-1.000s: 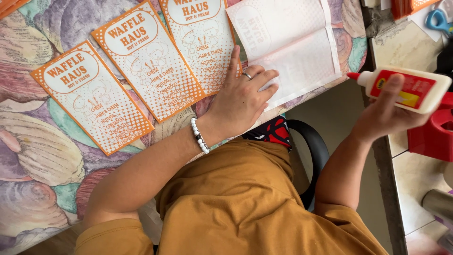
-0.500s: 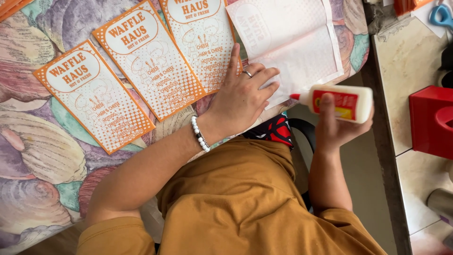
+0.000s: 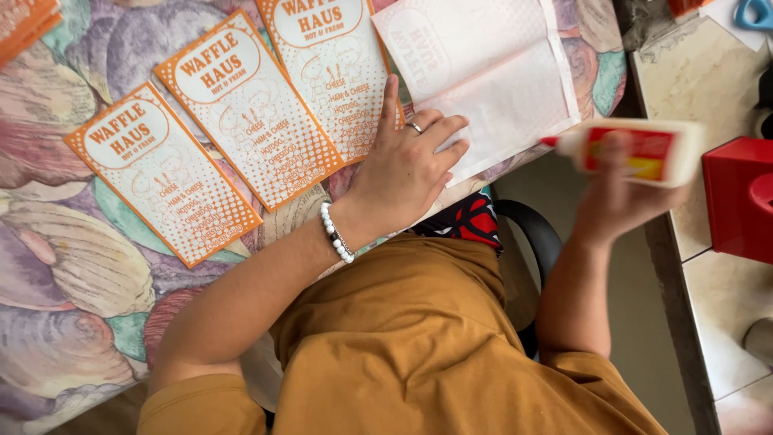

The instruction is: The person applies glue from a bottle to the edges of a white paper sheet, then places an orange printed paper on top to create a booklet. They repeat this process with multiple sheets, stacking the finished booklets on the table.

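My left hand (image 3: pixel 407 169) lies open, pressing the pale unfolded paper sheet (image 3: pixel 491 72) near the table edge; my right hand (image 3: pixel 624 193) grips a white glue bottle (image 3: pixel 644 151) over the gap.

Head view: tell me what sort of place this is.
Probably a home craft table: a shell-patterned tablecloth, orange printed paper bags laid out in a row, and a glue bottle in the right hand.
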